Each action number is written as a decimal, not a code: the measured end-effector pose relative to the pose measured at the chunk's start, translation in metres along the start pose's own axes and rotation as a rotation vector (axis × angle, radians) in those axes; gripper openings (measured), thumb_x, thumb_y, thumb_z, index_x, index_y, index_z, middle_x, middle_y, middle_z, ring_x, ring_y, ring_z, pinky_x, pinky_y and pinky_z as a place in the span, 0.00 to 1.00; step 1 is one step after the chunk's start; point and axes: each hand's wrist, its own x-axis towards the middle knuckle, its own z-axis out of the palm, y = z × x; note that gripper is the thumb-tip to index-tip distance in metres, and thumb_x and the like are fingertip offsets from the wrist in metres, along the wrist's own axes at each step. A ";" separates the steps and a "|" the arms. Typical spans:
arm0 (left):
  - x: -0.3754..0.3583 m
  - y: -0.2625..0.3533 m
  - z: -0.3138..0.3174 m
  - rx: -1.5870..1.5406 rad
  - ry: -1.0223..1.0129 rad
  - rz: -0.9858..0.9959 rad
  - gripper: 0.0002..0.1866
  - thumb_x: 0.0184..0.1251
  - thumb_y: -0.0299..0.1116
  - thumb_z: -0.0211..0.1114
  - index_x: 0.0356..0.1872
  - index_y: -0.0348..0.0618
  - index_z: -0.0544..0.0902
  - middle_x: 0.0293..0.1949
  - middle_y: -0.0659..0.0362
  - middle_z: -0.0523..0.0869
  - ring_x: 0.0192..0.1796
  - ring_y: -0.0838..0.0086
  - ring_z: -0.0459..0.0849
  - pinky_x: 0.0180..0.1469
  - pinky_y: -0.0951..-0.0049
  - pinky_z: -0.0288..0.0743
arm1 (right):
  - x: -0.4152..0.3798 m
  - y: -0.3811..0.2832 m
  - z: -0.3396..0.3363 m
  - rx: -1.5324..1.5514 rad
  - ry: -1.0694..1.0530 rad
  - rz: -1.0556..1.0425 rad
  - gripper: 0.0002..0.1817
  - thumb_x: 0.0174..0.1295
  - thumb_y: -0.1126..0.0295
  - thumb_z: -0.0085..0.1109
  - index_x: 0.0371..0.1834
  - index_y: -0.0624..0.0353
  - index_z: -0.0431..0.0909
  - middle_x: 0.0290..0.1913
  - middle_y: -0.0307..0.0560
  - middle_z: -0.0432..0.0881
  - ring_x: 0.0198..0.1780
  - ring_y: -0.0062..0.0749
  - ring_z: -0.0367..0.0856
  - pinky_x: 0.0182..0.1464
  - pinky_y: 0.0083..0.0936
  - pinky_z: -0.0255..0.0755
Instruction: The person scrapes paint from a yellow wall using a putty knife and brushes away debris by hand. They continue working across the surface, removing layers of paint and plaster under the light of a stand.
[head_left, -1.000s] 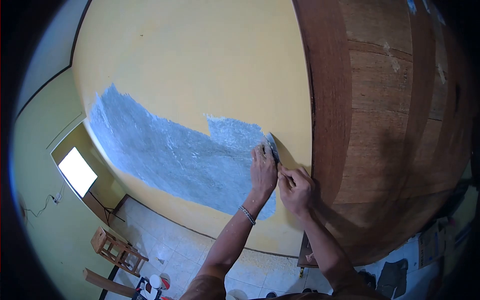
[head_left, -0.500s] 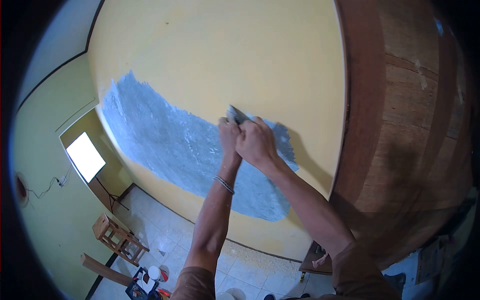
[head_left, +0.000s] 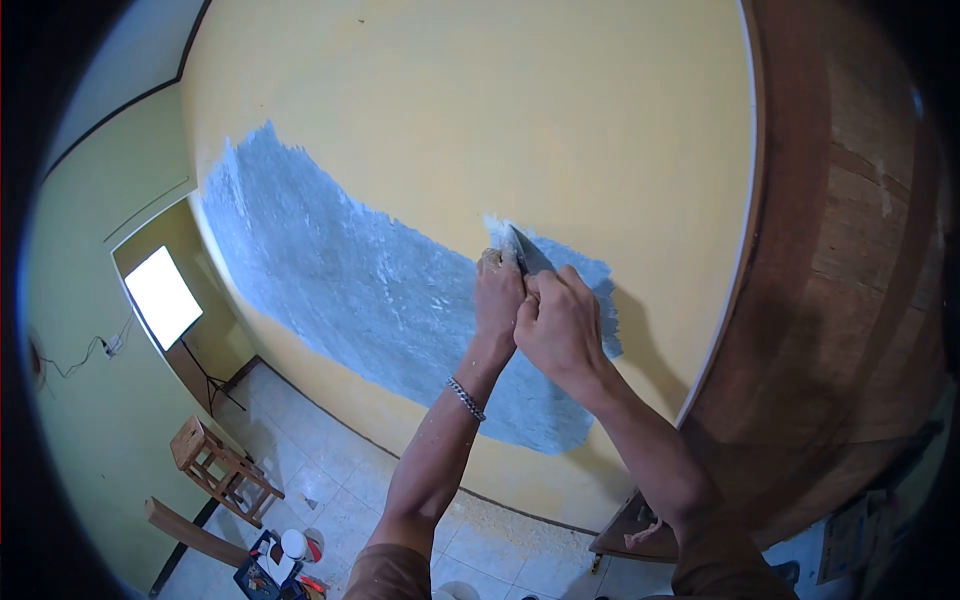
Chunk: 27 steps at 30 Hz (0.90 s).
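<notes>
Both of my hands are together at a metal scraper blade [head_left: 530, 252] held against the wall, near the upper edge of a bare grey-blue patch [head_left: 400, 300]. My left hand [head_left: 498, 295], with a chain bracelet at its wrist, is closed with its fingers pressed at the blade's left side. On the right, my right hand [head_left: 565, 320] is wrapped round the scraper, its handle hidden by the fingers. Yellow paint [head_left: 450, 120] surrounds the patch, and a pale scraped spot shows just above the blade tip.
A brown wooden panel [head_left: 790, 250] stands at the right. At the left are a lit lamp [head_left: 164, 298] on a stand, a wooden stool [head_left: 222, 465] and a wooden beam [head_left: 195, 535]. A tray of tools [head_left: 262, 575] and paint crumbs lie on the tiled floor [head_left: 340, 510].
The camera view has shifted, and the hands with the scraper appear further right and slightly lower. A pale scraped spot now shows above the blade tip.
</notes>
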 end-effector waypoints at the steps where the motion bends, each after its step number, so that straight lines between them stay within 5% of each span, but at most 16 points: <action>1: 0.004 -0.008 -0.003 0.005 -0.041 -0.018 0.24 0.59 0.31 0.63 0.55 0.26 0.75 0.44 0.38 0.79 0.45 0.45 0.79 0.46 0.52 0.76 | 0.002 -0.005 0.005 -0.008 0.010 -0.004 0.04 0.54 0.75 0.57 0.26 0.65 0.77 0.29 0.61 0.79 0.35 0.57 0.80 0.41 0.48 0.75; 6: 0.023 -0.027 -0.018 0.024 -0.149 0.019 0.23 0.59 0.33 0.64 0.51 0.25 0.74 0.44 0.37 0.78 0.47 0.45 0.78 0.48 0.51 0.75 | 0.028 -0.014 0.019 -0.042 -0.045 -0.008 0.06 0.54 0.74 0.58 0.24 0.66 0.78 0.33 0.63 0.79 0.37 0.59 0.81 0.42 0.49 0.76; 9: 0.007 0.003 0.000 0.073 0.001 -0.077 0.26 0.58 0.33 0.65 0.52 0.23 0.72 0.46 0.38 0.77 0.51 0.45 0.76 0.53 0.54 0.73 | 0.003 0.026 -0.001 0.013 -0.050 -0.034 0.06 0.55 0.74 0.56 0.27 0.66 0.79 0.32 0.61 0.80 0.37 0.55 0.80 0.43 0.47 0.76; 12: -0.022 0.034 0.016 0.059 -0.006 0.014 0.33 0.58 0.30 0.64 0.63 0.20 0.68 0.49 0.38 0.76 0.55 0.45 0.75 0.59 0.57 0.73 | -0.022 0.035 -0.039 0.007 -0.024 -0.033 0.07 0.54 0.76 0.55 0.30 0.67 0.81 0.30 0.56 0.81 0.37 0.52 0.79 0.41 0.46 0.75; 17: -0.023 0.072 0.005 0.022 -0.055 -0.021 0.36 0.57 0.28 0.66 0.65 0.18 0.66 0.50 0.38 0.76 0.56 0.46 0.75 0.59 0.59 0.74 | -0.025 0.038 -0.060 0.015 0.098 -0.099 0.02 0.52 0.80 0.58 0.25 0.67 0.79 0.25 0.55 0.77 0.32 0.49 0.79 0.36 0.41 0.75; 22: -0.008 0.045 0.006 0.061 -0.024 0.010 0.36 0.56 0.31 0.67 0.64 0.18 0.67 0.49 0.38 0.77 0.56 0.47 0.75 0.56 0.59 0.76 | -0.013 0.022 -0.041 -0.031 0.086 -0.084 0.02 0.53 0.79 0.59 0.26 0.66 0.80 0.28 0.57 0.78 0.32 0.52 0.79 0.38 0.43 0.76; 25: 0.006 0.029 -0.005 -0.061 -0.180 -0.062 0.37 0.57 0.33 0.67 0.64 0.19 0.67 0.47 0.38 0.79 0.54 0.46 0.76 0.54 0.58 0.76 | 0.003 -0.009 -0.029 -0.076 0.025 -0.034 0.05 0.54 0.74 0.58 0.27 0.63 0.81 0.29 0.59 0.79 0.36 0.55 0.80 0.41 0.47 0.76; 27: -0.005 0.033 -0.013 0.008 -0.190 0.074 0.36 0.57 0.34 0.65 0.64 0.20 0.68 0.45 0.39 0.79 0.51 0.46 0.77 0.54 0.56 0.75 | -0.006 -0.004 -0.029 -0.112 0.016 -0.005 0.05 0.54 0.74 0.58 0.27 0.63 0.81 0.29 0.59 0.79 0.36 0.55 0.80 0.41 0.47 0.76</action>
